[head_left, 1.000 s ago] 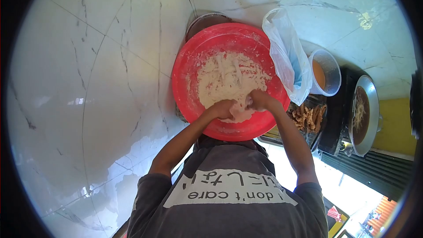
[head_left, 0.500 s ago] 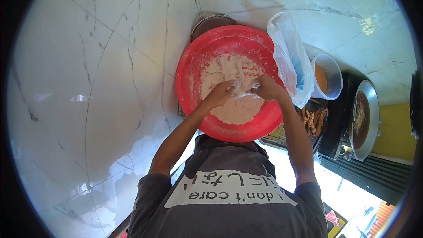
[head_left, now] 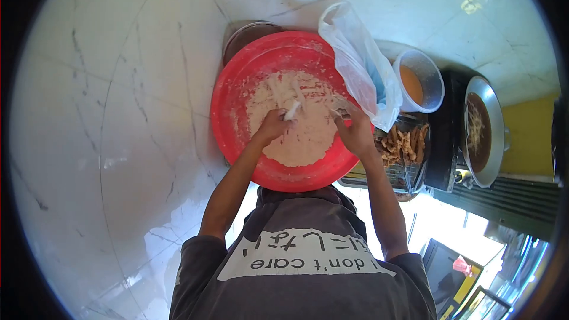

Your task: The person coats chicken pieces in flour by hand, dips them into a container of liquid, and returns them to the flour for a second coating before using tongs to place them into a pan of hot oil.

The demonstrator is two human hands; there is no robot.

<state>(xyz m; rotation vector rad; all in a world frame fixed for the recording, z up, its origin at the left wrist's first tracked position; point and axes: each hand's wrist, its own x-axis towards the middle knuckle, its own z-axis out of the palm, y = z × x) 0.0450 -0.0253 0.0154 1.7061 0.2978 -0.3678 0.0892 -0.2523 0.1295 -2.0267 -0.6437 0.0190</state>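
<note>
Marble-patterned tiles take up the most space in front of you and to your left. Below them is your dark T-shirt, with a white printed panel across it that reads "I don't care" under larger characters.

Straight ahead, close against your body, sits the wide red plastic basin, tilted a little by the lens. Part of a round brown container shows behind its far left edge. On your far right, a metal wok holds brown liquid with pale strands in it.

A crumpled clear plastic bag overlaps the basin's right rim. Just beside it stands a translucent tub with orange liquid inside. Nearer to you, browned fried pieces are heaped on a wire rack, right of the basin.

Within the basin, pale flour covers much of the bottom, and coated strips lie towards its far side.

Your right hand is over the right side of the basin, thumb apart from the partly curled fingers; you cannot tell whether it touches anything. Your left hand is above the flour, its thumb and fingers pinching a small white-coated piece.
</note>
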